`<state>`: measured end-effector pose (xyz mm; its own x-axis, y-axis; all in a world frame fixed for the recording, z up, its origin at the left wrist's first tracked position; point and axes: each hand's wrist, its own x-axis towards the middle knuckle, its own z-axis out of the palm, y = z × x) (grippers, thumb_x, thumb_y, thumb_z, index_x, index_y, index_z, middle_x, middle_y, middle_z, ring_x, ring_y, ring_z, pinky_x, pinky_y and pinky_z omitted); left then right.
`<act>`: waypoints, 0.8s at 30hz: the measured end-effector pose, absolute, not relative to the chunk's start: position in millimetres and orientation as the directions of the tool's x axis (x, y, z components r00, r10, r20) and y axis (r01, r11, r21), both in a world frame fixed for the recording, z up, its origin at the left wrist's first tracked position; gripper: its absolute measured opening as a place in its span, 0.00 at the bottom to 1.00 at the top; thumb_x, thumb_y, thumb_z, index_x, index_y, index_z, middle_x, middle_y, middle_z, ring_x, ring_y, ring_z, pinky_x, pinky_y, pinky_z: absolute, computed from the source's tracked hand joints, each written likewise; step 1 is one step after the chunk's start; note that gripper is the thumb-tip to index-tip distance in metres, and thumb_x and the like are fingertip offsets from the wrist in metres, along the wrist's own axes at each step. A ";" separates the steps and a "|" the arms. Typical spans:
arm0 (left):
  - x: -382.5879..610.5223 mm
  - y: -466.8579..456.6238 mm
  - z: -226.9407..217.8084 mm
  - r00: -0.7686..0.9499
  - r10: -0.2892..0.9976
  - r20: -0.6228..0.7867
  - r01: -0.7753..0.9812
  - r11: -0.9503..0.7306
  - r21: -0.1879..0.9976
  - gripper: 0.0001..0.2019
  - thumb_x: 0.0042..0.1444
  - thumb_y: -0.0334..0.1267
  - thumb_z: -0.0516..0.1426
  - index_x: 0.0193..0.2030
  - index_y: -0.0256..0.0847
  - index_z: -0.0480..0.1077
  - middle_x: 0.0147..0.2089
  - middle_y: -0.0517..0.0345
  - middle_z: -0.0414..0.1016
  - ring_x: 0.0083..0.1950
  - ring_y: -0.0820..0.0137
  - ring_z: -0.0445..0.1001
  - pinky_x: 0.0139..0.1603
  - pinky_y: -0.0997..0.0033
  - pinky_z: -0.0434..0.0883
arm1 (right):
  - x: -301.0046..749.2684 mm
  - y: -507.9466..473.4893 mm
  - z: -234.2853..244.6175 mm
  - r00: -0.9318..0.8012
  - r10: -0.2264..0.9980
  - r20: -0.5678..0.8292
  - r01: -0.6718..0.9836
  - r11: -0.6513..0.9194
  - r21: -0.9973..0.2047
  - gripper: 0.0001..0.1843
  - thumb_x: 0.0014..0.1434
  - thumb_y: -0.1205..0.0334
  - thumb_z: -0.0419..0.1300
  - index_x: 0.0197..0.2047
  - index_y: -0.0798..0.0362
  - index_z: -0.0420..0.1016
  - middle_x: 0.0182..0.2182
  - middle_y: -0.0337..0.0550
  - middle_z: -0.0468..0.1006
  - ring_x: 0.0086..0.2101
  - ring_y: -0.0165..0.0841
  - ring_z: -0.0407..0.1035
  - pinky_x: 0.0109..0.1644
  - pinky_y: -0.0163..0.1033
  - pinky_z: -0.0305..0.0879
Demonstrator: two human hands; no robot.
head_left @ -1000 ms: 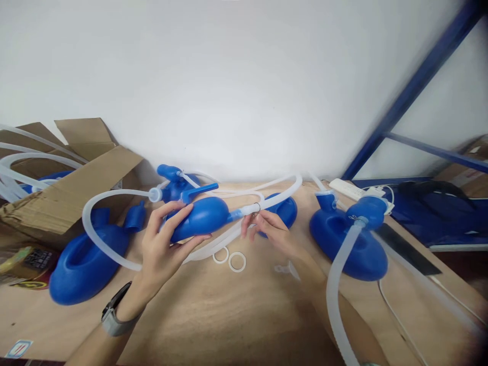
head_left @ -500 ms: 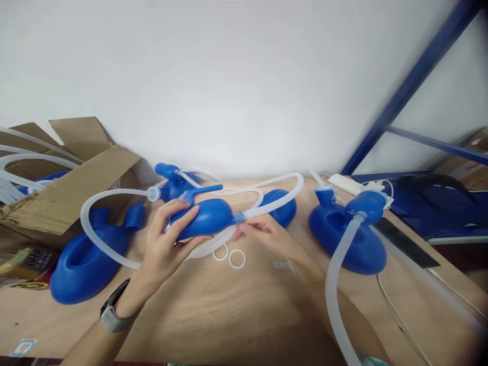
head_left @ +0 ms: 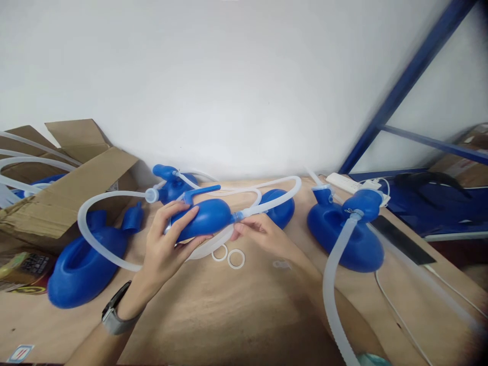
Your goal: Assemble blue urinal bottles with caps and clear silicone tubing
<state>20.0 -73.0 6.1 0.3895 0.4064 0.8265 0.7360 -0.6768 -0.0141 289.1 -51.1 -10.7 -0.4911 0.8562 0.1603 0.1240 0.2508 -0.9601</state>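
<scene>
My left hand (head_left: 170,239) is wrapped around a blue plastic urinal head (head_left: 208,216), a rounded piece with a handle strip (head_left: 202,193) on top. Its narrow spout points right, into the end of a translucent white hose (head_left: 267,205). At that joint sits a thin wire hose clip (head_left: 237,216). My right hand (head_left: 263,234) is closed there, thumb and forefinger pinching at the clip just below the spout; its far fingers are partly hidden. Two white rings (head_left: 236,259) lie on the table below the hands.
Blue urinal bottles stand at left (head_left: 86,264), right (head_left: 343,239) and behind my right hand (head_left: 280,208). A cardboard box (head_left: 76,193) with hoses is at far left. A power strip (head_left: 343,182) and a black phone-like slab (head_left: 400,239) lie at right. A small clear part (head_left: 282,264) rests near my right forearm.
My right hand and the wire clip have shifted slightly left along the spout, toward the blue head. My left hand keeps its grip. The view has moved slightly.
</scene>
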 end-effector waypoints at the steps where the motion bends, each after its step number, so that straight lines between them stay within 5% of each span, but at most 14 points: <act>1: 19.6 -73.0 5.7 0.382 0.412 0.828 0.740 -0.673 -0.007 0.35 0.60 0.41 0.71 0.72 0.53 0.66 0.60 0.47 0.74 0.60 0.51 0.78 0.62 0.48 0.79 | 289.3 -50.9 -10.7 -0.496 0.852 0.167 0.120 0.257 -0.959 0.23 0.72 0.45 0.59 0.37 0.53 0.86 0.38 0.45 0.88 0.42 0.39 0.80 0.50 0.42 0.73; 8: 21.5 -73.3 3.3 0.308 0.441 0.843 0.776 -0.629 0.045 0.31 0.60 0.42 0.71 0.68 0.52 0.69 0.61 0.47 0.73 0.60 0.52 0.78 0.60 0.48 0.80 | 289.8 -48.7 -12.3 -0.530 0.819 0.218 0.114 0.324 -0.939 0.22 0.73 0.43 0.58 0.45 0.52 0.83 0.44 0.46 0.88 0.46 0.40 0.81 0.51 0.43 0.75; 11: 21.6 -74.5 4.2 0.236 0.445 0.864 0.813 -0.578 0.075 0.29 0.59 0.41 0.71 0.66 0.51 0.70 0.62 0.46 0.71 0.62 0.51 0.77 0.62 0.46 0.79 | 293.7 -43.2 -14.8 -0.415 0.850 0.324 0.171 0.422 -0.890 0.18 0.73 0.46 0.59 0.51 0.50 0.81 0.44 0.45 0.87 0.45 0.39 0.82 0.49 0.43 0.76; 14: 15.6 -76.5 9.2 0.175 0.461 0.870 0.834 -0.539 0.119 0.33 0.58 0.40 0.72 0.68 0.51 0.68 0.64 0.44 0.70 0.65 0.48 0.74 0.65 0.40 0.76 | 313.8 -31.4 -18.7 -0.148 0.823 0.549 0.407 0.556 -0.724 0.14 0.71 0.49 0.61 0.46 0.50 0.81 0.44 0.47 0.87 0.45 0.41 0.80 0.53 0.48 0.75; 16: 8.5 -77.0 14.0 0.107 0.478 0.872 0.837 -0.516 0.180 0.35 0.57 0.41 0.72 0.69 0.50 0.67 0.64 0.44 0.71 0.65 0.47 0.74 0.66 0.37 0.75 | 338.3 -20.8 -23.7 -0.072 0.798 0.599 0.615 0.509 -0.603 0.13 0.70 0.49 0.62 0.45 0.49 0.81 0.45 0.49 0.86 0.48 0.45 0.79 0.58 0.53 0.73; 21: -16.8 -67.6 24.1 -0.239 0.503 0.830 0.698 -0.505 0.507 0.28 0.55 0.41 0.73 0.61 0.45 0.72 0.57 0.51 0.76 0.60 0.51 0.79 0.64 0.41 0.77 | 403.8 8.9 -50.4 -0.104 0.961 0.256 0.837 0.224 -0.499 0.25 0.69 0.44 0.62 0.61 0.50 0.78 0.48 0.52 0.85 0.47 0.48 0.79 0.53 0.54 0.75; 24: -43.2 -54.5 35.3 -0.285 0.471 0.835 0.705 -0.487 0.515 0.21 0.70 0.48 0.60 0.65 0.48 0.64 0.61 0.54 0.71 0.60 0.57 0.75 0.54 0.49 0.83 | 419.5 24.1 -68.8 -0.252 0.967 0.043 0.817 0.237 -0.526 0.36 0.69 0.43 0.61 0.73 0.50 0.68 0.41 0.47 0.83 0.39 0.43 0.79 0.47 0.48 0.75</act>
<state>-43.2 -54.5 35.3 -0.2850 0.4712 0.8347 0.7054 -0.4866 0.5155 419.5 24.1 -68.8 -0.2521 0.9667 0.0434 0.8171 0.2367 -0.5256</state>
